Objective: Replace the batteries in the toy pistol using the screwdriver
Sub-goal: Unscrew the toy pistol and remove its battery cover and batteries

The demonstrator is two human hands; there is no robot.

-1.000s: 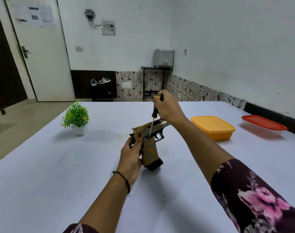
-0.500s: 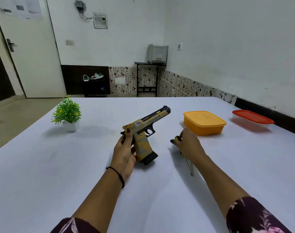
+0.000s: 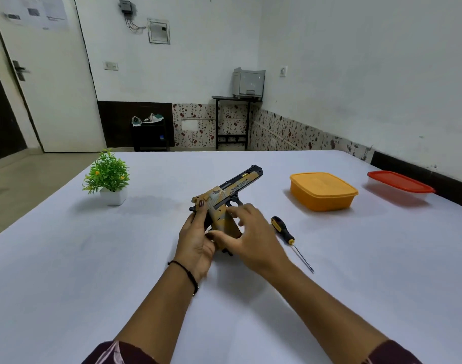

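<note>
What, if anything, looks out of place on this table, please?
Nothing stands out. The left hand and right hand hold the toy pistol, the screwdriver lies flat on the table, the plant stands upright.

Bright and evenly lit from overhead, with only faint, soft-edged shadows on the table [image 3: 67, 285]. Slightly motion-blurred at the right hand [image 3: 251, 240] over the table's middle. Bowed by the wide lens beyond the table's far left corner, along the door [image 3: 56, 95].

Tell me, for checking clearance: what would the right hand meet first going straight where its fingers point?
The handle of the tan-and-black plastic toy pistol; the right hand seems to clasp it.
</note>
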